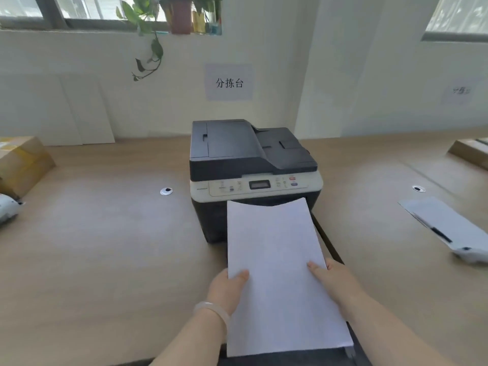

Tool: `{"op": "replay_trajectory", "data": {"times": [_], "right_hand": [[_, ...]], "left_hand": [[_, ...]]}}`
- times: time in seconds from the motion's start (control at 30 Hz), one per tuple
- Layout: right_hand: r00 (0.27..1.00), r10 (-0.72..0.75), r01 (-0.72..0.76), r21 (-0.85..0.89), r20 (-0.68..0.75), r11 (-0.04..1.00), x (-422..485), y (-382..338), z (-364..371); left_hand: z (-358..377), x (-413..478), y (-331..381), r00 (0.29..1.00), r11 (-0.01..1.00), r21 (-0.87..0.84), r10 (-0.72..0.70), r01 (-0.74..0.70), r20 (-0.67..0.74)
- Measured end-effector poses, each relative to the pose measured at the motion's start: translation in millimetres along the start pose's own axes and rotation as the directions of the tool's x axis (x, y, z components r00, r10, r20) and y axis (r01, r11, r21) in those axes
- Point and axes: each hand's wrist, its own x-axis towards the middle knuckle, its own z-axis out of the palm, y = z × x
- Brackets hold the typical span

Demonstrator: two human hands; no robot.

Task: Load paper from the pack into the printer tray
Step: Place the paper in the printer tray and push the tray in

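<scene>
A dark grey and cream printer [250,165] stands at the middle of the wooden desk. Its black paper tray [330,249] is pulled out toward me, mostly hidden under a white stack of paper [277,260]. My left hand [227,289] grips the stack's left edge, thumb on top. My right hand [335,278] grips the right edge, thumb on top. The stack hangs over the tray, its far end at the printer's front opening. An opened white paper pack [446,228] lies on the desk at the right.
A cardboard box [21,165] sits at the far left with a white device [8,210] beside it. Another box [472,151] is at the far right. Two cable grommets [166,191] are set in the desk. White boards lean on the wall.
</scene>
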Motion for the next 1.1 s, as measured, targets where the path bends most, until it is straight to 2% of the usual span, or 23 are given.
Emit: {"op": "replay_trajectory", "data": {"times": [0.17,0.3,0.57,0.8,1.1], "right_hand": [[0.984,0.165,-0.157,-0.109,0.062,0.982,16,39,-7],[0.963,0.265,-0.253,-0.176,0.048,0.951,36,46,4],[0.972,0.227,-0.237,-0.281,-0.067,0.930,89,34,28],[0.953,0.295,-0.302,-0.326,-0.073,0.896,119,45,32],[0.955,0.295,-0.292,-0.297,-0.033,0.909,155,49,27]], "left_hand": [[20,5,-36,0.984,0.978,0.107,-0.179,0.179,-0.010],[20,24,-46,0.962,0.957,0.103,-0.271,0.271,-0.014],[23,83,-40,0.946,0.928,0.184,-0.320,0.325,-0.055],[33,105,-43,0.934,0.906,0.230,-0.343,0.357,-0.099],[51,132,-43,0.893,0.852,0.267,-0.421,0.450,-0.161]]}}
